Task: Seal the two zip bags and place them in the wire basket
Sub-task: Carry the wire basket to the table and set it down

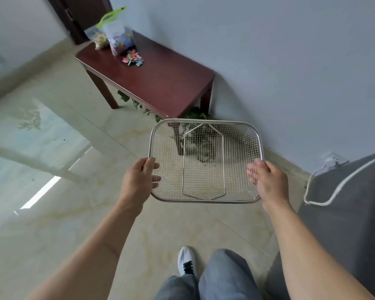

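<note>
I hold an empty steel wire basket (206, 126) in the air in front of me, above the floor. My left hand (139, 180) grips its left rim and my right hand (266, 180) grips its right rim. Two zip bags stand upright at the far end of a dark red wooden table (160, 83). The taller bag (119, 33) has a green zip strip and holds colourful pieces. The smaller bag (97, 37) stands to its left with pale contents. I cannot tell whether either bag is sealed. A small pile of colourful pieces (133, 58) lies loose in front of the bags.
The table stands against a grey wall (268, 61) on a glossy tiled floor (52, 191). Green leaves (195, 114) lie under the table. A grey cushioned seat with white piping (344, 202) is at my right. A wall socket with a white cable (332, 160) sits low on the wall.
</note>
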